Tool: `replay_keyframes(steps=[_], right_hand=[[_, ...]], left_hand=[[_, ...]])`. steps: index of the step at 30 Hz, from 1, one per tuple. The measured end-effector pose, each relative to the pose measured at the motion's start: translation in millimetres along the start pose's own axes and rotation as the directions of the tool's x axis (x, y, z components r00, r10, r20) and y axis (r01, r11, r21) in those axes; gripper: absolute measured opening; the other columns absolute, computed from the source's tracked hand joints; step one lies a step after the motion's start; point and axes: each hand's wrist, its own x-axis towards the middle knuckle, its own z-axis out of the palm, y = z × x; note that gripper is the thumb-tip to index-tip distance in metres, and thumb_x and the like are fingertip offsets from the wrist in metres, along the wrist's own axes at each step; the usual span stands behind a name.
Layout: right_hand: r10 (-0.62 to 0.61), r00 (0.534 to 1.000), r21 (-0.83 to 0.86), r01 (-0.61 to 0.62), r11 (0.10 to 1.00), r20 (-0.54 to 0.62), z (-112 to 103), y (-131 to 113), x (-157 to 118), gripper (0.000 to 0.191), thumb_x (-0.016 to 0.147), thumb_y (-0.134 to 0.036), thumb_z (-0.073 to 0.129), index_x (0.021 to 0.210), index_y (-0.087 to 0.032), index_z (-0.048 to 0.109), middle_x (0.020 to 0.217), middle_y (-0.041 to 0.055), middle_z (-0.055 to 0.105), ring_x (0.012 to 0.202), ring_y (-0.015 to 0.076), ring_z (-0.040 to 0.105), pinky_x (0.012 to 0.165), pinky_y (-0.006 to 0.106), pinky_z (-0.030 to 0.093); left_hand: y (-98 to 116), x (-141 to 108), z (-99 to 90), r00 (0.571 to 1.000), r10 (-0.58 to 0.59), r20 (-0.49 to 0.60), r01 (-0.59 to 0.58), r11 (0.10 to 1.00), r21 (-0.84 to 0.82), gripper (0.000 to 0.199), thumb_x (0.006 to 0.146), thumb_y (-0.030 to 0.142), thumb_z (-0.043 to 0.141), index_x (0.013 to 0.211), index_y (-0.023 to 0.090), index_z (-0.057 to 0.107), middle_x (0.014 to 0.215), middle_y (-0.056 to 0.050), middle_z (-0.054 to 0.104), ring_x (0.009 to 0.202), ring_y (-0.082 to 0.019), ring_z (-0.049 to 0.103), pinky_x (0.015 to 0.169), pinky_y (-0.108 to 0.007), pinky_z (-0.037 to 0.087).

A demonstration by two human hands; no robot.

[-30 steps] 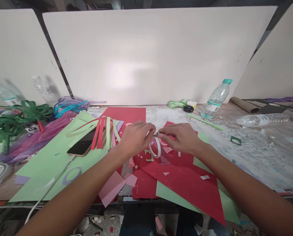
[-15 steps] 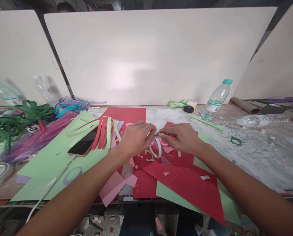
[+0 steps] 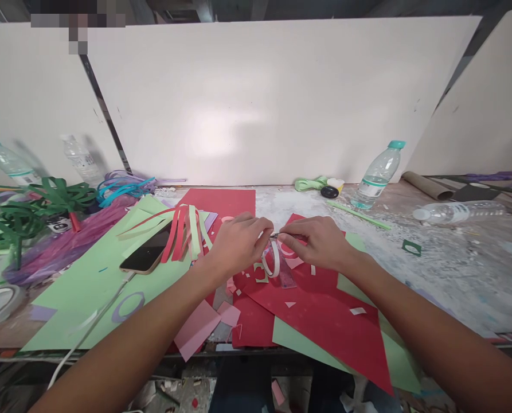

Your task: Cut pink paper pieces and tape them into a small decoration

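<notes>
At the frame's centre, my left fingers [image 3: 261, 227] are pinched together, on what I cannot tell. Just below and right of their tips, the white ring [image 3: 276, 261] shows against a red sheet [image 3: 324, 312]; farther right, my right fingers [image 3: 293, 227] grip a slim dark tool [image 3: 276, 235].

A paint-stained table [image 3: 457, 275], paper scraps [image 3: 198, 328] and white partitions [image 3: 281, 103] suggest a craft workshop.
</notes>
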Motion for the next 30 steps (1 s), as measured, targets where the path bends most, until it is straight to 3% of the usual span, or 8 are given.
replay_keyframes(steps=[10,16,22,26,30], right_hand=[[0.008,1.0,0.012,-0.008,1.0,0.003,-1,1,1,0.046,0.092,-0.047,0.035,0.076,-0.021,0.069,0.062,0.0012,0.066,0.056,0.0149,0.054,0.054,0.027,0.026],[0.015,1.0,0.072,-0.015,0.997,0.006,-2,6,1,0.039,0.089,-0.049,0.041,0.093,-0.023,0.071,0.072,0.003,0.069,0.064,0.018,0.058,0.057,0.027,0.029],[-0.001,0.998,0.146,-0.009,0.989,0.068,-1,14,2,0.04,0.09,-0.049,0.039,0.093,-0.023,0.069,0.067,0.0022,0.065,0.058,0.0159,0.053,0.056,0.027,0.03],[0.113,0.99,0.177,-0.126,0.976,0.083,4,24,4,0.048,0.092,-0.051,0.033,0.073,-0.02,0.064,0.056,0.001,0.057,0.05,0.0138,0.044,0.052,0.027,0.028],[0.218,0.971,0.116,-0.228,0.967,0.097,14,36,7,0.047,0.092,-0.047,0.034,0.064,-0.02,0.06,0.059,0.0021,0.06,0.053,0.0157,0.048,0.051,0.028,0.028]], left_hand=[[-2,0,3.2,1.0,0.015,-0.008,-0.015,1.0,0.028,0.022,0.094,0.027,0.037,0.092,0.018,0.057,0.076,-0.001,0.069,0.076,-0.018,0.059,0.055,-0.028,0.034],[2,-1,1.1,1.0,-0.005,0.023,0.004,1.0,0.004,0.023,0.094,0.027,0.035,0.095,0.017,0.055,0.077,-0.002,0.068,0.079,-0.019,0.06,0.056,-0.028,0.035],[3,0,-0.6,0.997,-0.049,0.053,0.052,0.997,-0.052,0.021,0.094,0.026,0.035,0.096,0.018,0.053,0.078,-0.003,0.067,0.077,-0.018,0.059,0.059,-0.028,0.038],[1,0,-1.9,0.993,-0.102,0.066,0.109,0.987,-0.119,0.02,0.093,0.025,0.035,0.098,0.018,0.053,0.084,-0.003,0.067,0.082,-0.019,0.06,0.064,-0.03,0.041],[1,-1,0.3,0.985,-0.149,0.087,0.168,0.943,-0.286,0.025,0.095,0.031,0.033,0.104,0.02,0.053,0.095,-0.004,0.066,0.088,-0.018,0.06,0.069,-0.03,0.045]])
